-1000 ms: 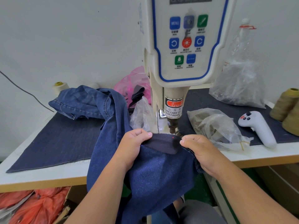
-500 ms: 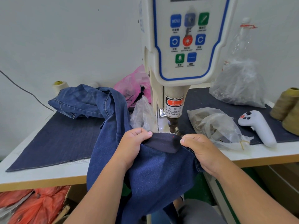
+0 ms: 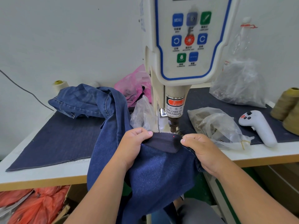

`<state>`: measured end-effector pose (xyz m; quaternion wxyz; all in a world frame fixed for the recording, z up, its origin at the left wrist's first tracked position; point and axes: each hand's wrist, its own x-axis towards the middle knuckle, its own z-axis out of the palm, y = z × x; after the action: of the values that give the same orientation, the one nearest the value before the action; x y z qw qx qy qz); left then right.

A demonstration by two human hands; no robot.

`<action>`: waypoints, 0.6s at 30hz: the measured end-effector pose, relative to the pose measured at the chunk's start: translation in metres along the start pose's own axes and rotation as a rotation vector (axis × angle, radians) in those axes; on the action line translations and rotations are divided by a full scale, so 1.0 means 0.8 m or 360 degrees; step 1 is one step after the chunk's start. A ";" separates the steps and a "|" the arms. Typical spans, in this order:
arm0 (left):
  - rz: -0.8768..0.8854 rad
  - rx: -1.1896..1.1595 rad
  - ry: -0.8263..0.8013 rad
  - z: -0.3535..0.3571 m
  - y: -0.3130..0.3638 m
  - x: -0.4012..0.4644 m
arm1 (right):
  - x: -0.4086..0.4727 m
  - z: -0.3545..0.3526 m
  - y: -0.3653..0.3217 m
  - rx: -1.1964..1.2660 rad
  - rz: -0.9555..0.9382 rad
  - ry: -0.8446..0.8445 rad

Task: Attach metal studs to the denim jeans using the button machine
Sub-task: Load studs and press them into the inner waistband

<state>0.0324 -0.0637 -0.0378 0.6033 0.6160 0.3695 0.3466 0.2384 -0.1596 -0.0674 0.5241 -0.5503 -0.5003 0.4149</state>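
Note:
Blue denim jeans [image 3: 155, 173] drape from the table over its front edge toward my lap. My left hand [image 3: 132, 146] and my right hand [image 3: 202, 151] each grip the jeans and stretch a dark folded edge [image 3: 163, 142] flat between them, just under the punch head [image 3: 173, 126] of the cream button machine [image 3: 186, 46]. A red laser dot [image 3: 173, 136] shines on that dark edge. Clear bags of small metal studs [image 3: 215, 126] lie to the right of the punch.
A dark denim mat [image 3: 53, 139] covers the white table [image 3: 267, 151]. A white handheld controller [image 3: 258, 126], brown thread cones [image 3: 288, 107], a large clear bag [image 3: 239, 84], a pink bag [image 3: 134, 83] and a cream spool [image 3: 59, 84] stand around the machine. Orange bags [image 3: 32, 206] lie below.

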 end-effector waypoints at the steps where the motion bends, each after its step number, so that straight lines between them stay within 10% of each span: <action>1: -0.0002 -0.0005 0.0000 0.000 0.000 0.000 | 0.000 0.000 0.000 -0.0005 0.0004 0.0003; 18: 0.0003 -0.0002 -0.0011 -0.001 -0.002 0.000 | -0.002 0.001 -0.003 -0.0012 0.0053 0.0005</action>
<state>0.0317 -0.0634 -0.0394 0.6046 0.6171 0.3668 0.3452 0.2372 -0.1613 -0.0655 0.5158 -0.5612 -0.4919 0.4208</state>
